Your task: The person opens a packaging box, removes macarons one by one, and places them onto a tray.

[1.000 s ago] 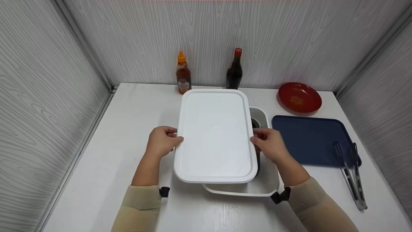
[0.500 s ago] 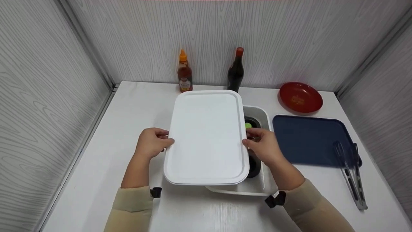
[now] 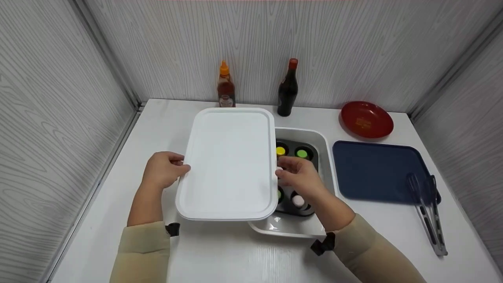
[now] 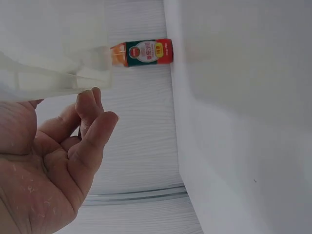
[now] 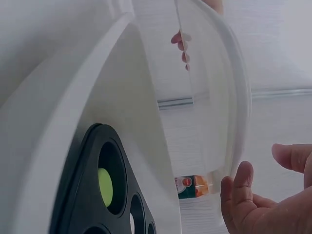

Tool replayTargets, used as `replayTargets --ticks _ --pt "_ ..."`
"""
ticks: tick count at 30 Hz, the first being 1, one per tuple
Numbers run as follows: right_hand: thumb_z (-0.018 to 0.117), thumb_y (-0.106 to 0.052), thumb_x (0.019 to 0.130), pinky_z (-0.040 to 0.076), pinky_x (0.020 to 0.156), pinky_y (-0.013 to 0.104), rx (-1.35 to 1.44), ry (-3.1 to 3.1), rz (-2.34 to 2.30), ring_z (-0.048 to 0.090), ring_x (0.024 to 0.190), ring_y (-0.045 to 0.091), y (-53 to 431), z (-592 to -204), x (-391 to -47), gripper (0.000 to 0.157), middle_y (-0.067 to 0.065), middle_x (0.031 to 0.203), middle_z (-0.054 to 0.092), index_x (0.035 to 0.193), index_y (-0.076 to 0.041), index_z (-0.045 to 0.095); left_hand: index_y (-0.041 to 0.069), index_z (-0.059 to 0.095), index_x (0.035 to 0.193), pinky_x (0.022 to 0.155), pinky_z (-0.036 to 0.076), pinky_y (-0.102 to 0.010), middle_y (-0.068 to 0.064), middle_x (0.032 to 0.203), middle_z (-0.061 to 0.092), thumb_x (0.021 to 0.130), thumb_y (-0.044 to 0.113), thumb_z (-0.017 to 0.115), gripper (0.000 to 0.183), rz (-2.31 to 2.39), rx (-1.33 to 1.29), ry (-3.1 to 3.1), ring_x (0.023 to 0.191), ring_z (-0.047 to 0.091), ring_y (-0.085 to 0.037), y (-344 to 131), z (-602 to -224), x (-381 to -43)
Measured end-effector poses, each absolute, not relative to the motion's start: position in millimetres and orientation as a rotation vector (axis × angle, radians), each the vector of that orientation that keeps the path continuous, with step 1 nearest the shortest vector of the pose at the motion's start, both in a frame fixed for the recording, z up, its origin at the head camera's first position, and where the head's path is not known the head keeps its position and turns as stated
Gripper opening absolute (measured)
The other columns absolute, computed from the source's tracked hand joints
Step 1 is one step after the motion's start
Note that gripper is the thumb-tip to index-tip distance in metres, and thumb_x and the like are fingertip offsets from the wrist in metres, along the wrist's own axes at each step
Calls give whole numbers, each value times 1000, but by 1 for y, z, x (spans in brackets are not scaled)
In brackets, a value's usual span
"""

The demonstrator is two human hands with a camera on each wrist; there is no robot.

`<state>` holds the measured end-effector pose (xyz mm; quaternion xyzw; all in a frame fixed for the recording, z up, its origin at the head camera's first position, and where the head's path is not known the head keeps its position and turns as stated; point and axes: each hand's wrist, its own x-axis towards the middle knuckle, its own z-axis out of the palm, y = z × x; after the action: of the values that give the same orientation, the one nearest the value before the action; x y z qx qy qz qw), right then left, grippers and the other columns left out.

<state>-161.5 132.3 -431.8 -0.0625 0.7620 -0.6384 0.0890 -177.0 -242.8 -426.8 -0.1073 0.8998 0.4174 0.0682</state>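
A white rectangular lid (image 3: 232, 163) is held in the air over the left part of a white bin (image 3: 320, 135). My left hand (image 3: 163, 169) grips its left edge, thumb on top and fingers curled beneath. At the opposite edge, my right hand (image 3: 302, 177) holds the lid with thumb and fingers, above the bin. Inside the bin lies a dark muffin tin (image 3: 290, 186). Its cups show a yellow piece (image 3: 280, 151), a green piece (image 3: 301, 153) and a pale pink piece (image 3: 298, 201). The lid hides the tin's left side.
A sauce bottle (image 3: 226, 88) and a dark bottle (image 3: 288, 92) stand by the back wall. To the right are a red bowl (image 3: 366, 120) and a navy tray (image 3: 379, 169), with metal tongs (image 3: 430, 220) lying partly over the tray's edge.
Both hands have carried the lid leftward. More of the bin now shows, with the muffin tin and its coloured pieces uncovered on the right side.
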Motion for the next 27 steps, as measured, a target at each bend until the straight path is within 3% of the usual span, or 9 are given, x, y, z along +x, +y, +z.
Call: replayTargets --ticks 7,17,27 --pt "66 -1 97 60 77 26 -196 2175 -1913 67 106 26 113 -435 -162 53 30 140 60 145 15 52 -7 65 136 96 55 -48 -24 123 68 96 17 72 47 1189 -332 2770 115 64 -37 -261 -425 -178" --pt "63 2 97 61 89 39 -151 2046 -1911 60 132 40 80 -439 -165 55 31 153 51 149 11 47 -8 65 136 98 54 -52 -26 125 69 98 17 68 46 1067 -368 2835 117 64 -40 -283 -431 -182" --pt "63 2 92 60 80 32 -108 1967 -1923 61 127 38 50 -442 -170 59 32 153 49 149 8 47 -10 64 136 99 52 -56 -29 130 66 100 17 62 45 1000 -414 2849 121 61 -47 -303 -444 -184"
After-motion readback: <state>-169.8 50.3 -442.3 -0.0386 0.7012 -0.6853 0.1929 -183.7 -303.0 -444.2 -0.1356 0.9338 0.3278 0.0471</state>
